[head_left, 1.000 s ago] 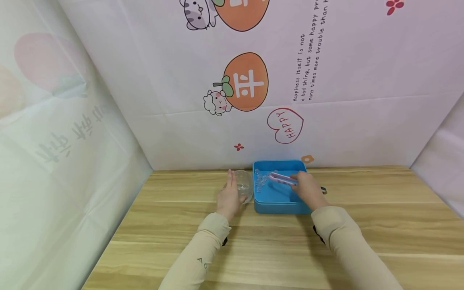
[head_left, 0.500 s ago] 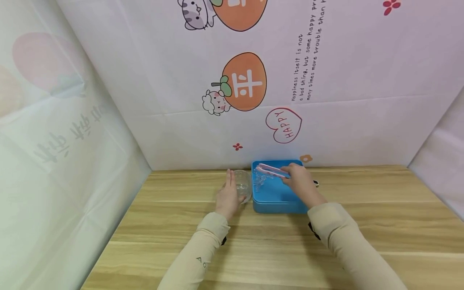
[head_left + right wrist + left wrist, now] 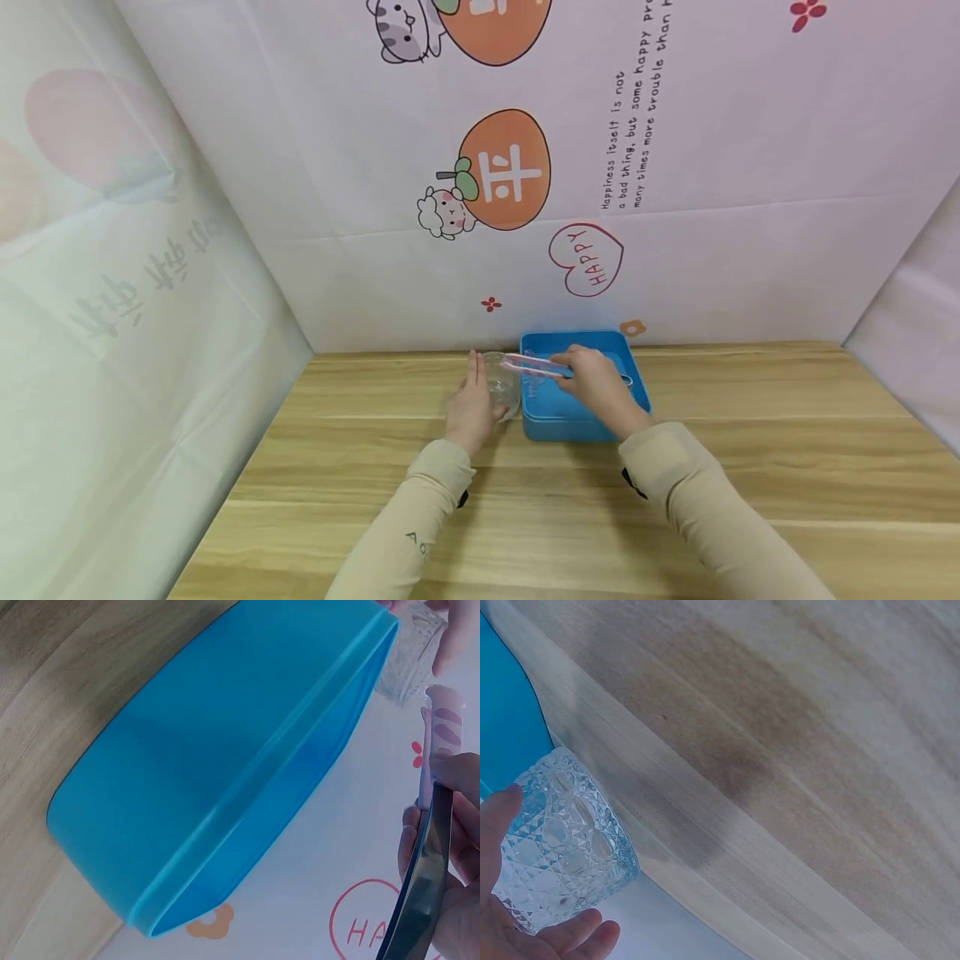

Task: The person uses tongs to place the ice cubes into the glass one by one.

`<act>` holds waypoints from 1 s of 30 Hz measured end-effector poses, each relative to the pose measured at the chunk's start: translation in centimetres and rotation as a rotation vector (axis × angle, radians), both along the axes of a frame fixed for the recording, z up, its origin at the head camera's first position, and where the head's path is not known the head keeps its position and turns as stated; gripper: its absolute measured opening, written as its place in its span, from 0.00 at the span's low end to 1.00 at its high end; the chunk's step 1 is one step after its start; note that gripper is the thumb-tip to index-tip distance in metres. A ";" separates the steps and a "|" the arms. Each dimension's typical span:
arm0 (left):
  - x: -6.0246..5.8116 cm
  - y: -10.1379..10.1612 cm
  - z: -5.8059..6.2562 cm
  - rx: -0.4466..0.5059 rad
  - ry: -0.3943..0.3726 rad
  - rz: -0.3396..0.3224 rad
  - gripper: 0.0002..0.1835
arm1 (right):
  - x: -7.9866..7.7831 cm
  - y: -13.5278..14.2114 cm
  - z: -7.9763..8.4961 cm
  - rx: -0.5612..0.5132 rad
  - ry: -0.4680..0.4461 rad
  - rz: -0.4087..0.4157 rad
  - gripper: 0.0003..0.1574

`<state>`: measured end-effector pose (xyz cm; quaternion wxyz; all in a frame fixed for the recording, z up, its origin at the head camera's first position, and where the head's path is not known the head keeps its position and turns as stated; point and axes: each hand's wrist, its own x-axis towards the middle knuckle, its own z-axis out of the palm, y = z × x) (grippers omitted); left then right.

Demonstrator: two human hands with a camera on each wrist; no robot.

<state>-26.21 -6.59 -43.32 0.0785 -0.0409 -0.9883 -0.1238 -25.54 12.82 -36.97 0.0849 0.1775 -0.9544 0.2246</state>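
Note:
A clear cut-glass cup (image 3: 504,387) stands on the table against the left side of a blue box (image 3: 573,429). My left hand (image 3: 469,414) holds the cup from its left, thumb at the near side; the diamond-patterned wall of the glass (image 3: 566,844) shows in the left wrist view. My right hand (image 3: 597,387) grips a pair of tongs (image 3: 534,367) with pink patterned tips and a metal handle (image 3: 424,885). The tips reach over the cup's rim; whether they pinch anything is too small to tell. Small clear pieces (image 3: 532,387) lie along the box's left side, partly behind the tongs.
The wood-grain table (image 3: 525,525) meets a white printed cloth wall (image 3: 390,292) just behind the box and cup. Another white cloth (image 3: 150,375) hangs along the left. The box's raised walls stand between its inside and the cup.
My right hand has carried the tongs leftward, from above the clear pieces in the box to over the cup. The left hand and the cup have stayed in place.

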 end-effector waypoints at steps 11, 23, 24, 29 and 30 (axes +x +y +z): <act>0.0 -0.1 -0.2 0.001 0.032 -0.017 0.52 | 0.2 -0.7 -0.5 0.060 0.043 0.042 0.19; 0.1 -0.1 0.0 -0.003 0.041 -0.018 0.52 | 0.2 -0.7 -0.4 0.063 0.046 0.048 0.18; 0.1 -0.1 0.0 -0.003 0.041 -0.018 0.51 | 0.2 -0.7 -0.4 0.062 0.046 0.048 0.18; 0.2 -0.1 0.0 0.002 0.040 -0.016 0.51 | 0.2 -0.8 -0.4 0.066 0.048 0.052 0.19; 0.2 -0.1 0.0 0.003 0.043 -0.017 0.51 | 0.2 -0.8 -0.4 0.068 0.045 0.050 0.19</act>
